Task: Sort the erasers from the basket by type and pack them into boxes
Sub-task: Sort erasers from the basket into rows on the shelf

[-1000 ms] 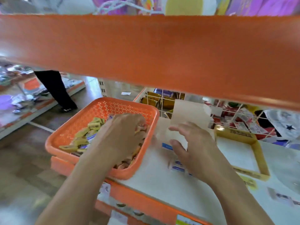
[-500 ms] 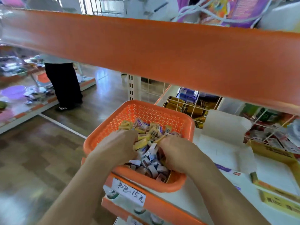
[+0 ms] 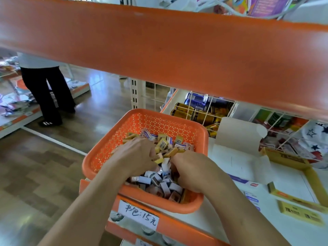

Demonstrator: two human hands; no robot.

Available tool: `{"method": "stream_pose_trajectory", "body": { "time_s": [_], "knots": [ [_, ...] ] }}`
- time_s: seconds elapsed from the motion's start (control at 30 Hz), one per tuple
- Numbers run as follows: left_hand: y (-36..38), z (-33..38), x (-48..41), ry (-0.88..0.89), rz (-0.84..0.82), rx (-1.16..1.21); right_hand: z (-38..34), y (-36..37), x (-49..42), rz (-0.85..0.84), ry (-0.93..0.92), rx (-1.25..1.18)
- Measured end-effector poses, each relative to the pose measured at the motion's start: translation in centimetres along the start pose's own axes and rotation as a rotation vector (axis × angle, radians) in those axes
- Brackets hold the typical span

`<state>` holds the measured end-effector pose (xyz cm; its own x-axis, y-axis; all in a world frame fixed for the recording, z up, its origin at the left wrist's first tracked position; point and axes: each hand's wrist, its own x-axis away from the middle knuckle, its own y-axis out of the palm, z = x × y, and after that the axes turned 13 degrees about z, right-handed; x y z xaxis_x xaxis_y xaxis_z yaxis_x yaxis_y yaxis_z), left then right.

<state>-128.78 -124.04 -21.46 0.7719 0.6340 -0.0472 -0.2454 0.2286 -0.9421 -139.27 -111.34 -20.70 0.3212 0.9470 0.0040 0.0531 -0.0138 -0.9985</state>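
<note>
Fingers (image 3: 150, 150) amid erasers (image 3: 165, 189), within basket (image 3: 156, 113) rim

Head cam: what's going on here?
A person is digging through an orange basket of erasers on a shelf. The left hand and right hand are both in the pile with fingers curled down; whether either grips an eraser can't be told. Yellow and white-sleeved erasers lie mixed together. An open white box beside the basket and a yellow box past it show nothing packed yet.
</note>
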Motion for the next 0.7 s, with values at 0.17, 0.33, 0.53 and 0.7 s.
{"method": "stream_pose_trajectory", "body": {
  "time_s": [0.17, 0.33, 0.53, 0.7],
  "knots": [
    [-0.5, 0.2, 0.5, 0.03, 0.182, 0.106, 0.4, -0.2, 0.1, 0.051, -0.008, -0.032],
    [-0.8, 0.4, 1.0, 0.013, 0.198, 0.122, -0.1, -0.4, 0.3, -0.017, -0.045, 0.022],
    [-1.1, 0.0, 2.2, -0.035, 0.235, 0.104, 0.0, -0.1, 0.4, 0.049, -0.058, -0.064],
    [-1.7, 0.9, 2.8, -0.014, 0.281, 0.195, 1.3, -1.5, 1.7, 0.25, 0.074, -0.466]
  ]
}}
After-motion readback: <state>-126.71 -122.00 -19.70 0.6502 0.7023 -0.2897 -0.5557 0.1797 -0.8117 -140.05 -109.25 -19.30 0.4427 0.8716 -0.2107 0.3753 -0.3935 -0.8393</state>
